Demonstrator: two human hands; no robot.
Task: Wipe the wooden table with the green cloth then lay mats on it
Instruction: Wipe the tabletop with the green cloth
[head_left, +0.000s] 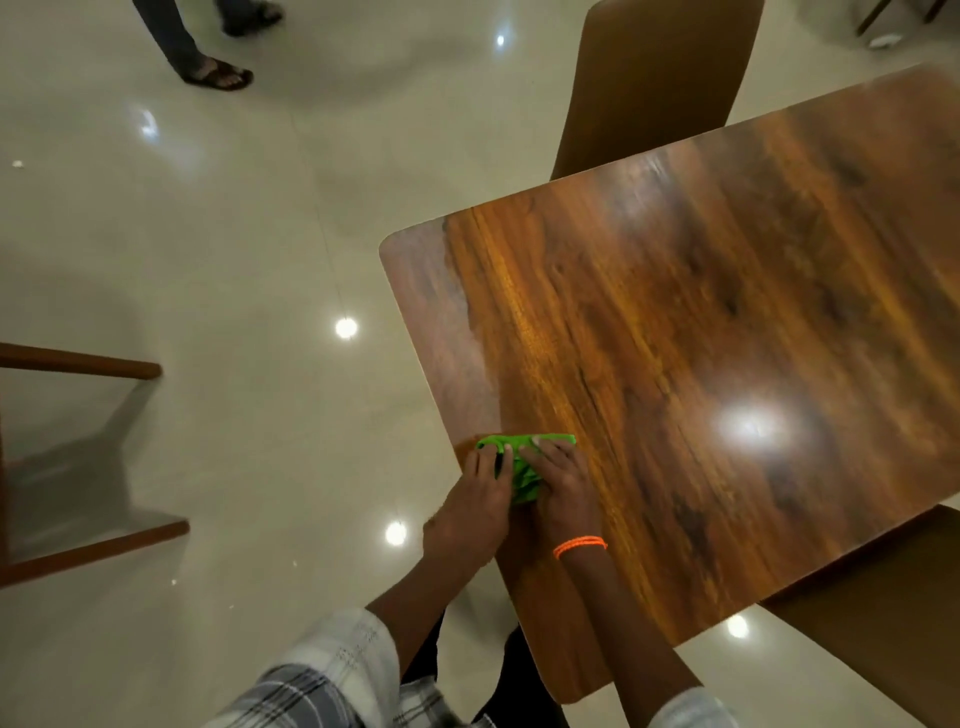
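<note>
Both hands, left hand (480, 480) and right hand (558, 480), press the green cloth (519, 462) near the worktop (727, 312) edge; grip flat, not pinching; it could slip off that edge.

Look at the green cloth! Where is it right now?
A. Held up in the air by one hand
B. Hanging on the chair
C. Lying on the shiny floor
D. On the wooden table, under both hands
D: the green cloth lies bunched on the wooden table near its edge, with the left hand and the right hand both pressing on it.
</note>
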